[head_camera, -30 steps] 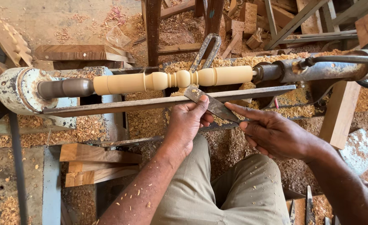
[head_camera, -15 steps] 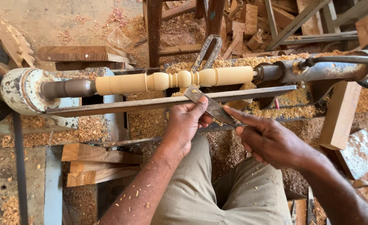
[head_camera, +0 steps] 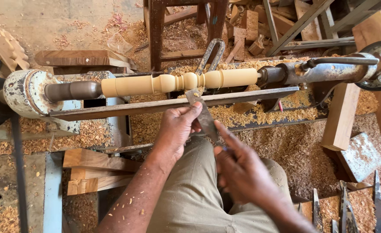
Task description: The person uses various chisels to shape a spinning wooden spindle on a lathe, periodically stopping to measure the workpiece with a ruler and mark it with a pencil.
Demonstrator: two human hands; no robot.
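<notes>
Wood lathe station: flat chisel (head_camera: 203, 113) held in 2 hands against a turned spindle (head_camera: 182, 82).

Chisel: grey steel blade, tip laid across the long metal tool rest (head_camera: 125, 107), just below the spindle's beaded middle section; whether the edge touches the wood cannot be told. Left hand (head_camera: 175, 129): fingers closed around the blade near the rest. Right hand (head_camera: 238, 166): wrapped about the chisel's lower end, forefinger along the blade. Spindle: pale wood, horizontal, mounted between headstock (head_camera: 26, 92) at left and tailstock (head_camera: 324, 71) at right. Surroundings: sawdust (head_camera: 285, 142) heaped beneath the lathe; spare chisels (head_camera: 344, 207) at lower right; timber offcuts (head_camera: 93, 170) at lower left.
</notes>
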